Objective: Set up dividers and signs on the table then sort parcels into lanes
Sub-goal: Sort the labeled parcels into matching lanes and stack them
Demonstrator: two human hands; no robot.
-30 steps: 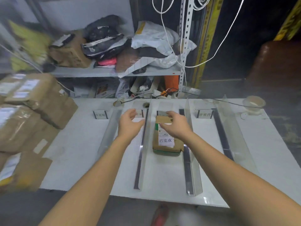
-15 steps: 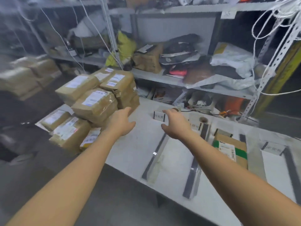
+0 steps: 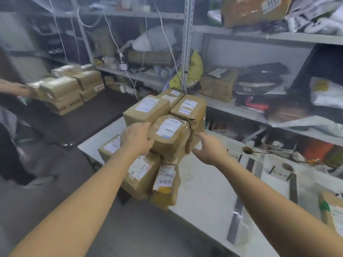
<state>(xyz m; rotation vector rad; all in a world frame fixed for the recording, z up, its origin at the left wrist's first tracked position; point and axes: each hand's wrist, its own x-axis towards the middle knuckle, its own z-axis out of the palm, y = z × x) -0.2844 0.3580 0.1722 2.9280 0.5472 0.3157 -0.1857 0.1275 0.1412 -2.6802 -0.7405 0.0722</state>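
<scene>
Here a scuffed white surface [image 3: 202, 186] spreads from six to four o'clock. Behind it, grey metal shelving [image 3: 187, 43] crowded with bags and boxes runs from twelve to three o'clock. At the surface's end, near the middle of the view, sits a stack of brown taped cardboard parcels [image 3: 144, 173] with white labels. Dark flat strip dividers [image 3: 234, 223] lie on the surface at four o'clock. A brown parcel with green tape [image 3: 332, 212] lies beyond them at the right edge. At nine o'clock a second pile of brown parcels [image 3: 65, 89] rests on a dark table [image 3: 78, 119], with another person's arm [image 3: 13, 89] beside it.

The left hand [image 3: 137, 139] grasps the left side of the topmost front parcel [image 3: 169, 134], brown with a white label, with its thumb over the upper edge and fingers curled onto the face. The right hand [image 3: 208, 145] is spread and released at that parcel's three o'clock side, fingertips just beside it. Whether they touch cannot be told.
</scene>
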